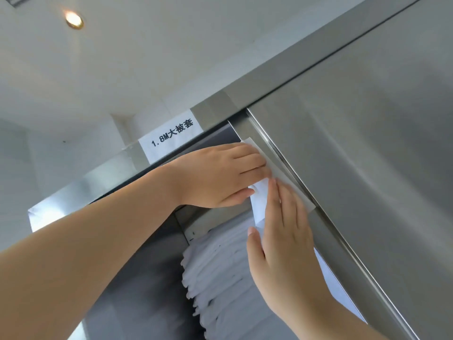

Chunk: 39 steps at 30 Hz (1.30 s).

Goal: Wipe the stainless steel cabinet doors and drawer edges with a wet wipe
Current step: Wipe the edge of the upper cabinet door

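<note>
I look up at a stainless steel cabinet. Its right door (pixel 367 155) runs diagonally across the view, and its left edge (pixel 266 141) faces an open compartment. A white wet wipe (pixel 259 202) lies folded over that edge near the top. My left hand (pixel 220 175) reaches in from the left and presses straight fingers flat on the upper part of the wipe, thumb touching its lower fold. Just below it, my right hand (pixel 284 236) presses straight fingers on the lower part of the wipe. Most of the wipe is hidden under both hands.
Several folded white linens (pixel 220 278) are stacked inside the open compartment. A white paper label (pixel 171 137) is stuck on the cabinet's top frame (pixel 269 77). Above are a white ceiling and a lit recessed lamp (pixel 74 19).
</note>
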{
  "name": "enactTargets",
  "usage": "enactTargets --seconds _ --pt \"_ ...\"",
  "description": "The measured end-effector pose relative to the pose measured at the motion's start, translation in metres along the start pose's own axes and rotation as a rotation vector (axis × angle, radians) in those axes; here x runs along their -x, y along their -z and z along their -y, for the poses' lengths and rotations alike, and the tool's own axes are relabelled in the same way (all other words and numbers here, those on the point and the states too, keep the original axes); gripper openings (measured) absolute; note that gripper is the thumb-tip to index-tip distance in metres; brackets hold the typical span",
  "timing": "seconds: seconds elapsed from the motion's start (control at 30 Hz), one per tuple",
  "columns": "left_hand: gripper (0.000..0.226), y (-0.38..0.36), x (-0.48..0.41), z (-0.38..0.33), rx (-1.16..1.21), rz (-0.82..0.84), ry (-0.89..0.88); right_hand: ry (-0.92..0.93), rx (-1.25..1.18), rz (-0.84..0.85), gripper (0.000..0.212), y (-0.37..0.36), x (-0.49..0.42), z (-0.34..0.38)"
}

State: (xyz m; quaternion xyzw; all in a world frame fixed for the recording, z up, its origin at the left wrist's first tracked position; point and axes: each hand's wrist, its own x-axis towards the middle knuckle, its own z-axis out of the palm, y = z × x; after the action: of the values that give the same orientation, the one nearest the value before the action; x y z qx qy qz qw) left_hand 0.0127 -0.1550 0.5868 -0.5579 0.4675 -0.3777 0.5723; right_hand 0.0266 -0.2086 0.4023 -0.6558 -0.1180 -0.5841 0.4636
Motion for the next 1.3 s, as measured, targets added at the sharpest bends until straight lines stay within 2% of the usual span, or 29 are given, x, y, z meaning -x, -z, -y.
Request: enactTargets --seconds 0.23,0.47,0.67,1.0,1.13,1.3 --pt "0.04 0.004 0.013 0.035 -0.053 0.016 0.043 0.103 0.082 0.07 0.068 -0.002 -0.034 0.013" --pt "0.04 0.004 0.023 0.04 -0.083 0.038 0.067 0.139 0.104 0.085 0.067 -0.004 -0.044 0.02" --pt "0.035 0.0 0.025 0.028 -0.093 0.005 -0.017 0.146 0.1 0.104 0.067 -0.003 -0.025 0.016" --pt "0.037 -0.008 0.016 -0.033 0.016 -0.04 -0.129 0.03 -0.023 0.095 0.064 0.008 0.049 0.004" --pt "0.04 -0.013 0.009 -0.075 0.113 -0.063 -0.191 -0.074 -0.118 0.051 0.064 0.011 0.093 -0.01" --pt "0.041 -0.025 -0.004 -0.138 0.198 -0.118 -0.276 -0.165 -0.094 0.055 0.063 0.019 0.156 -0.035"
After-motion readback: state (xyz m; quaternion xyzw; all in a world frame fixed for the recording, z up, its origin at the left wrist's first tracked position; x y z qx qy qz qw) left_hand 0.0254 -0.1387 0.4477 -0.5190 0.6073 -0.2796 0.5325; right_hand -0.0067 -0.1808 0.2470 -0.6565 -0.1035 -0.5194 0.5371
